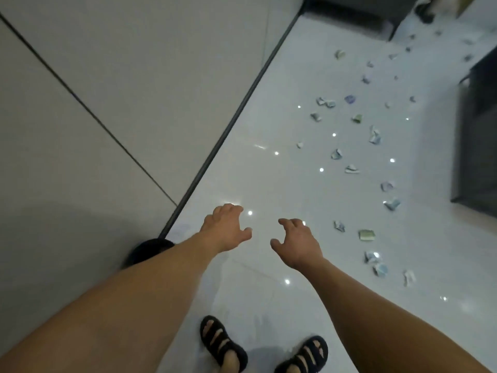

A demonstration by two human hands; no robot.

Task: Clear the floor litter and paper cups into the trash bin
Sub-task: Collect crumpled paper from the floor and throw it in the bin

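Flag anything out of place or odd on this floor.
Crumpled paper scraps lie scattered across the glossy white floor, from beside the right hand back alongside the dark cabinet. The left hand and right hand hold nothing.

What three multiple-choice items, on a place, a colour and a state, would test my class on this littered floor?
1. Most paper scraps lie: A against the wall; B on the floor to the person's right; C behind the person.
2. The sandals are: A white; B red; C black.
3. The left hand and right hand are: A empty; B each holding a cup; C gripping a broom.
Answers: 1 B, scraps dot the right-hand tiles; 2 C, both straps look black; 3 A, neither hand holds anything.
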